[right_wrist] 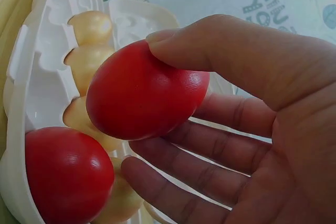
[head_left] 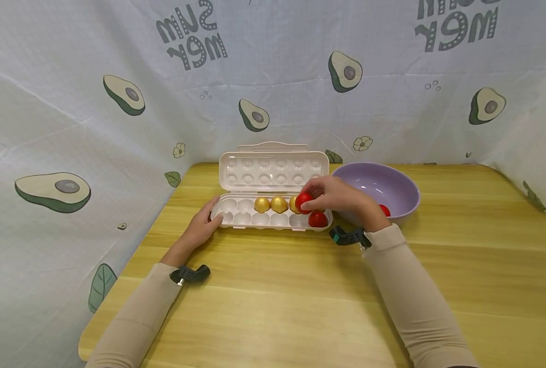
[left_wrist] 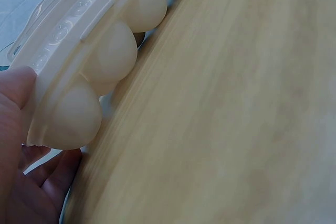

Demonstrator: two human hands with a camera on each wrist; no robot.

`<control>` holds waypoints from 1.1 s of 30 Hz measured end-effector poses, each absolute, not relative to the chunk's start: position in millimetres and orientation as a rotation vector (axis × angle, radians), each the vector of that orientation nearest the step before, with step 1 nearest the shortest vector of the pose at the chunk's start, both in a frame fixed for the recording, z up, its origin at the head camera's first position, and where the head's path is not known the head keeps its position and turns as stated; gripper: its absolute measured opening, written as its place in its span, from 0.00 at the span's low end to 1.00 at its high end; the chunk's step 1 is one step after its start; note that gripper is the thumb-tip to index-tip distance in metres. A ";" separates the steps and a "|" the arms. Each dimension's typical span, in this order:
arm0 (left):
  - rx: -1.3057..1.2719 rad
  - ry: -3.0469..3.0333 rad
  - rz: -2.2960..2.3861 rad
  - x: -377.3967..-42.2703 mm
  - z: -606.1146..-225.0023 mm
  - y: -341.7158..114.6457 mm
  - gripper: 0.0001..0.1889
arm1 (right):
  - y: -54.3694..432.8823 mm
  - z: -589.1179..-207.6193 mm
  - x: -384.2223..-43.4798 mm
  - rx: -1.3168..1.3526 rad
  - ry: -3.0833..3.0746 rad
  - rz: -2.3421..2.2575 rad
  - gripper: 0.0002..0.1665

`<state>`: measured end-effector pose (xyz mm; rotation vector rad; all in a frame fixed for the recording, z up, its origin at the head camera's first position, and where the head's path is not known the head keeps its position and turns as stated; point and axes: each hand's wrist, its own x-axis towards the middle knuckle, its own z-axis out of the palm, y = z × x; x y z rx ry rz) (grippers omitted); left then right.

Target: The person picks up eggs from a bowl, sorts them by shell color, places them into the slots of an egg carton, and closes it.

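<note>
An opened white plastic egg carton [head_left: 243,220] lies on the table with its lid [head_left: 273,171] tipped back. My left hand [head_left: 201,225] grips its left end, the thumb [left_wrist: 16,85] on the rim and fingers curled by the outer cup. My right hand [head_left: 335,194] holds a red egg [right_wrist: 147,90] between thumb and fingers, above the carton's right part. Several gold eggs [head_left: 279,205] sit in the back row, some partly covered by the held egg and hand. Another red egg [head_left: 318,220] fills the front right cup.
A purple bowl [head_left: 404,186] stands right of the carton, close behind my right wrist, with a red egg [head_left: 385,210] partly visible inside. The wooden table [head_left: 264,306] ends at a cloth [head_left: 291,71] printed with avocados, hanging behind and at the sides.
</note>
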<state>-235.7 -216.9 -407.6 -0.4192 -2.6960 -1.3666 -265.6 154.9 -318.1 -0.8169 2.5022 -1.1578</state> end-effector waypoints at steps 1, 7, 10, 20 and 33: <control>-0.420 -2.694 -1.368 -235.5 -407.5 -216.8 0.32 | 154.5 -318.3 -265.6 -0.811 2.491 -1.170 0.18; -0.414 -2.697 -1.376 -234.8 -406.2 -216.1 0.32 | 152.3 -318.1 -265.1 -0.796 2.499 -1.133 0.19; -0.415 -2.702 -1.367 -234.5 -405.9 -215.9 0.32 | 151.9 -319.3 -265.4 -0.778 2.486 -1.119 0.19; -0.401 -2.711 -1.362 -234.6 -406.5 -215.8 0.32 | 149.4 -320.7 -266.1 -0.801 2.519 -1.049 0.20; -0.402 -2.706 -1.351 -235.3 -406.9 -217.0 0.32 | 145.4 -323.9 -266.2 -0.819 2.546 -0.946 0.21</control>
